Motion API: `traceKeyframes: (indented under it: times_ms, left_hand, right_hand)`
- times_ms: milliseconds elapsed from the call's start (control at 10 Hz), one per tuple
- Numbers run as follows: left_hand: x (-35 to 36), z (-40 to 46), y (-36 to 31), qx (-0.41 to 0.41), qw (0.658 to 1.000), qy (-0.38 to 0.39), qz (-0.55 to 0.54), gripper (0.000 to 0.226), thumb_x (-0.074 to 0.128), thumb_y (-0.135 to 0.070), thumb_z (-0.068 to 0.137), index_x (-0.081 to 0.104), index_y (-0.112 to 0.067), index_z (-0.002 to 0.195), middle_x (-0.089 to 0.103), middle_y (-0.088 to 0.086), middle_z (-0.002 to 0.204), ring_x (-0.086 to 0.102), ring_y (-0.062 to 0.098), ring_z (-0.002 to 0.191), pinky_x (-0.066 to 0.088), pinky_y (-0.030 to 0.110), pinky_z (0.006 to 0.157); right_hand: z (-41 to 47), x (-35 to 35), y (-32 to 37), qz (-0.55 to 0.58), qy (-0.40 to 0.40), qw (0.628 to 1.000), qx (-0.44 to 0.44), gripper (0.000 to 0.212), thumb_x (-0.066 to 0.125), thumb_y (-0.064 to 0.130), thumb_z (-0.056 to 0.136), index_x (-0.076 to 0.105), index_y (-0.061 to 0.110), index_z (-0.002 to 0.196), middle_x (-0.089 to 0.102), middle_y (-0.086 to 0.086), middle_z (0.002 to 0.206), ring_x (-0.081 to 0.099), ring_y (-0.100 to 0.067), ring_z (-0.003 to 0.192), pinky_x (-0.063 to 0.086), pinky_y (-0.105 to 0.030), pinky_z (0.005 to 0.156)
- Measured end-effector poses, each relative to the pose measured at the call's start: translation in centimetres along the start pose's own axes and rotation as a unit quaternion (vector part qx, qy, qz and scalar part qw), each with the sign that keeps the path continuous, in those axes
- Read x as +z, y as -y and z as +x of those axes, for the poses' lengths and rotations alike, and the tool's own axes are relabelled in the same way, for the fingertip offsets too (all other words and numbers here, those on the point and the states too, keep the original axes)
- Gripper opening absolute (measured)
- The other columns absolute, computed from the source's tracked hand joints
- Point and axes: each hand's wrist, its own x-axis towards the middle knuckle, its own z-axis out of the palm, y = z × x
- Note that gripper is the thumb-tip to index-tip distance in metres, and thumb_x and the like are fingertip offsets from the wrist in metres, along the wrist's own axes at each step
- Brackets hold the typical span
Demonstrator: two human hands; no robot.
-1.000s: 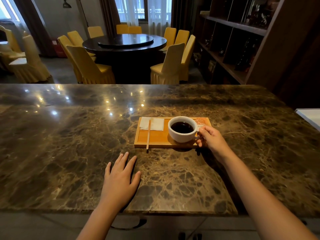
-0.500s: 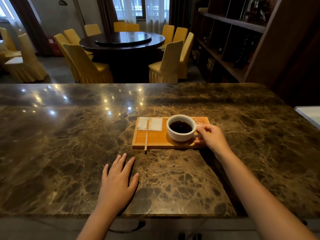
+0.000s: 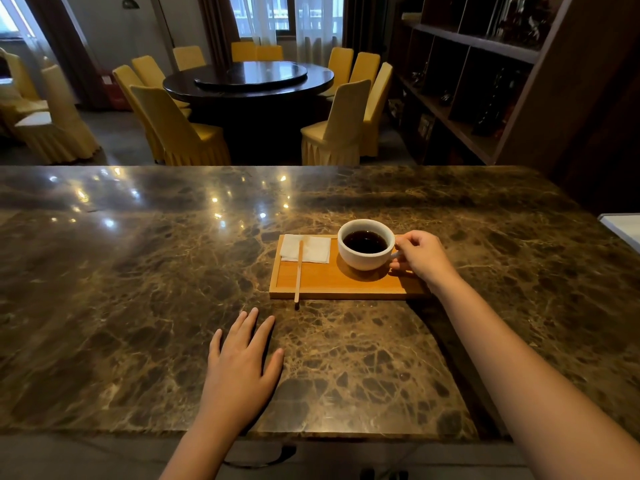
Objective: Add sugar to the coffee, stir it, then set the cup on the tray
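Observation:
A white cup (image 3: 360, 259) of black coffee stands on the right half of a wooden tray (image 3: 332, 284). My right hand (image 3: 420, 256) pinches the cup's handle from the right side. On the tray's left lies a white napkin (image 3: 313, 249), and a wooden stir stick (image 3: 299, 271) rests across it, its near end poking over the tray's front edge. My left hand (image 3: 242, 368) lies flat on the marble counter (image 3: 138, 289), fingers spread, holding nothing, just in front of the tray's left corner.
A white object's edge (image 3: 621, 230) shows at the counter's far right. Beyond the counter stand a round dark table (image 3: 249, 79) with yellow-covered chairs and a dark shelf unit (image 3: 485, 74) on the right.
The cup now sits farther back on the tray, with my right hand still on its handle. My left hand has stayed flat on the counter.

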Motion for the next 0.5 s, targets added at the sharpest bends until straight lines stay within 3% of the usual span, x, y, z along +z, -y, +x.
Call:
traceKeyframes:
  times_ms: [200,400,500]
  left_hand:
    - [-0.1,0.0,0.0,0.001,1.0,0.003,0.002,0.065,0.02,-0.055,0.081,0.037,-0.024,0.136,0.029,0.005,0.148,0.014,0.015,0.137,0.009,0.049,0.111]
    - [-0.2,0.1,-0.2,0.002,1.0,0.0,-0.004,0.066,0.02,-0.055,0.081,0.037,-0.023,0.136,0.028,0.005,0.149,0.012,0.014,0.137,0.008,0.048,0.11]
    - [-0.3,0.0,-0.2,-0.003,1.0,0.003,-0.008,0.066,0.02,-0.055,0.081,0.038,-0.023,0.136,0.03,0.006,0.148,0.013,0.014,0.136,0.009,0.049,0.11]
  right_hand:
    - [0.7,0.0,0.3,-0.013,-0.002,1.0,-0.006,0.021,0.045,0.021,0.096,0.059,0.007,0.102,0.065,-0.012,0.092,0.066,-0.019,0.076,0.049,-0.019,0.054]
    - [0.7,0.0,0.3,0.0,-0.008,1.0,-0.002,0.025,0.047,0.022,0.095,0.056,0.007,0.113,0.065,-0.01,0.092,0.066,-0.021,0.075,0.056,-0.027,0.062]
    - [-1.2,-0.5,0.0,-0.022,-0.063,0.998,-0.015,0.031,0.048,0.025,0.094,0.047,0.015,0.123,0.056,-0.003,0.107,0.063,-0.017,0.078,0.056,-0.03,0.066]
